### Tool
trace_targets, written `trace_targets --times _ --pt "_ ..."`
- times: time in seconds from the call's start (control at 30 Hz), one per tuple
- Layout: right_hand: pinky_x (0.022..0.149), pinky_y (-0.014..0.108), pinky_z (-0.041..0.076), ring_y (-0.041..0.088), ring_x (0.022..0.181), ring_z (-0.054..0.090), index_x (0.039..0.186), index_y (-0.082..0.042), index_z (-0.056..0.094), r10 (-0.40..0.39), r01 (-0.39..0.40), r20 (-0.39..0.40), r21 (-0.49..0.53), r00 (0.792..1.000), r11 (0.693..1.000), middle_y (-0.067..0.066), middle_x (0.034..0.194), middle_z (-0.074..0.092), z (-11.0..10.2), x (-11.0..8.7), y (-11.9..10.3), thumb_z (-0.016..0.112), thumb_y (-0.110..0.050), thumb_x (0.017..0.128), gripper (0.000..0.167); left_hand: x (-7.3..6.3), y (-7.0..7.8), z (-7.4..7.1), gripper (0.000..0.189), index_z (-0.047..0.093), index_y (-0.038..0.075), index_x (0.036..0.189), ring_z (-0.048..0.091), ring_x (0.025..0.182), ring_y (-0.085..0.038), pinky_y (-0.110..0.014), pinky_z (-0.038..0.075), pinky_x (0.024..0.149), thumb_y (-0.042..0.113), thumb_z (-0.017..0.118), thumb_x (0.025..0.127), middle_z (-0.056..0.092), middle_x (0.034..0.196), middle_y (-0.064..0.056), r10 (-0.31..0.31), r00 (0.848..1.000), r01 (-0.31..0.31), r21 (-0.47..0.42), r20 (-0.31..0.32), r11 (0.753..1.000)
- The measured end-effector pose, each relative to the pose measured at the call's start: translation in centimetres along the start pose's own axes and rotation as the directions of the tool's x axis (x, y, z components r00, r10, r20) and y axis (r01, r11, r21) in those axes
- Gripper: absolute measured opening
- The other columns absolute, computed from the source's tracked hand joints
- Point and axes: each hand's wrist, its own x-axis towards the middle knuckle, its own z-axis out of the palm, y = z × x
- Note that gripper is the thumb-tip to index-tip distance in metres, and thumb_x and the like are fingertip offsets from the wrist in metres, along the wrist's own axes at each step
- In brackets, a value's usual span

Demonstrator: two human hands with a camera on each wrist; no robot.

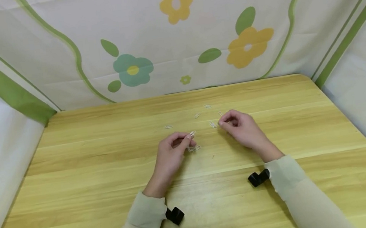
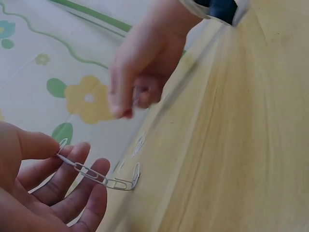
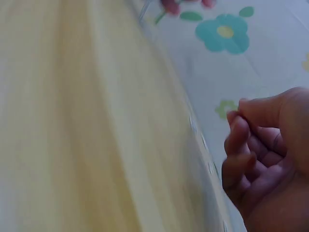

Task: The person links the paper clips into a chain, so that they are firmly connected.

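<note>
A short chain of white paper clips (image 2: pixel 91 174) hangs from my left hand (image 1: pixel 173 153), which pinches its upper end between thumb and index finger. The other fingers spread loosely below, and the chain passes in front of them in the left wrist view. To the right, my right hand (image 1: pixel 244 129) is above the table with fingers curled and the thumb tip against the index finger (image 3: pixel 239 128). No clip shows between those tips, though the wrist views are blurred. Close to its fingertips lie loose paper clips (image 1: pixel 213 124), overlapping each other.
On the wooden table (image 1: pixel 94 199) lie more single clips: one at the left (image 1: pixel 168 127), one in the middle (image 1: pixel 197 115), one farther back (image 1: pixel 207 106), and one just beyond the right hand (image 1: pixel 220 113). A flowered curtain (image 1: pixel 156 30) borders the back edge.
</note>
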Motion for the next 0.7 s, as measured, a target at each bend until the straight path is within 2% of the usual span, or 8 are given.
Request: trace_targets --times 0.1,0.27,0.4,0.5,0.7 --pt "0.065 0.029 0.051 0.021 0.077 0.060 0.117 -0.013 0.070 0.006 -0.013 -0.065 -0.110 0.998 0.994 0.012 0.098 0.070 -1.8 -0.5 1.1 0.065 -0.035 0.109 0.024 0.0 0.1 -0.2 0.023 0.076 0.002 0.119 0.074 0.101 -0.025 -0.035 0.059 0.088 0.020 0.066 0.109 0.081 0.104 -0.011 0.012 1.000 -0.013 -0.053 -0.009 0.999" --pt "0.072 0.030 0.051 0.022 0.083 0.063 0.117 -0.011 0.070 0.038 -0.069 -0.138 -0.228 0.990 0.971 0.010 0.102 0.072 -4.4 -1.1 2.3 0.069 -0.035 0.106 0.026 0.1 0.1 -0.4 0.024 0.074 0.000 0.122 0.075 0.099 -0.022 -0.039 0.062 0.090 0.018 0.064 0.110 0.079 0.105 -0.013 0.009 1.000 -0.012 -0.114 -0.025 0.993" --pt "0.080 0.031 0.050 0.022 0.092 0.066 0.116 -0.008 0.070 0.077 -0.118 -0.144 -0.302 0.987 0.946 0.009 0.105 0.073 -5.3 -1.1 3.0 0.074 -0.035 0.102 0.030 0.2 0.0 -0.4 0.025 0.073 0.000 0.121 0.075 0.096 -0.019 -0.036 0.062 0.088 0.019 0.065 0.109 0.080 0.105 -0.012 -0.007 0.999 0.002 -0.111 -0.046 0.994" --pt "0.084 0.033 0.049 0.023 0.093 0.068 0.115 -0.007 0.070 0.078 -0.121 -0.136 -0.352 0.988 0.928 0.009 0.103 0.074 -5.4 -0.9 3.1 0.074 -0.035 0.102 0.031 0.3 -0.1 -0.4 0.024 0.073 0.000 0.121 0.074 0.094 -0.018 -0.035 0.061 0.085 0.020 0.066 0.109 0.080 0.104 -0.012 -0.005 0.997 -0.003 -0.109 -0.073 0.994" --pt "0.079 0.034 0.047 0.022 0.084 0.064 0.109 -0.006 0.073 0.057 -0.096 -0.104 -0.412 0.993 0.906 0.008 0.094 0.073 -5.0 -0.8 3.0 0.070 -0.026 0.105 0.021 0.4 -0.2 -0.5 0.023 0.073 0.000 0.120 0.073 0.091 -0.017 -0.033 0.060 0.082 0.019 0.067 0.108 0.080 0.104 -0.012 -0.003 0.995 -0.009 -0.119 -0.102 0.993"
